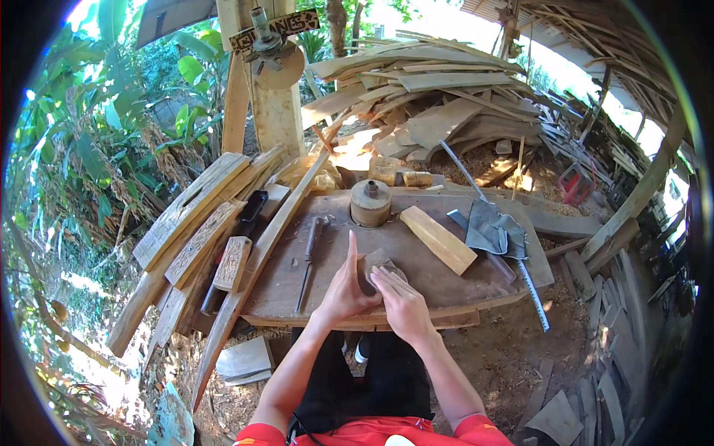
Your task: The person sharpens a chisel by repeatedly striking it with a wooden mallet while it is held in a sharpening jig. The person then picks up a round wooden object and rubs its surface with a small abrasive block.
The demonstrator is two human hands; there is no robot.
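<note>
Both of my hands meet over the near edge of a brown wooden workbench (335, 223). My left hand (348, 288) is seen edge-on, fingers stretched upward and thumb pointing right, beside a small grey-brown piece (381, 258). Across that piece lie the fingers of my right hand (401, 303), pressed together on it. Its lower part is hidden by the hands, and its kind is unclear. Left of my hands rests a thin tool with a dark handle (315, 232). A pale wooden block (439, 239) lies to the right, and a round wooden piece with a metal centre (370, 204) stands beyond.
A grey cloth (496, 229) lies over tools and a long metal ruler (537, 301) at the right. Long boards (186, 212) and a wood block (233, 264) crowd the left side. A large plank pile (439, 97) and a wooden post (275, 111) stand behind.
</note>
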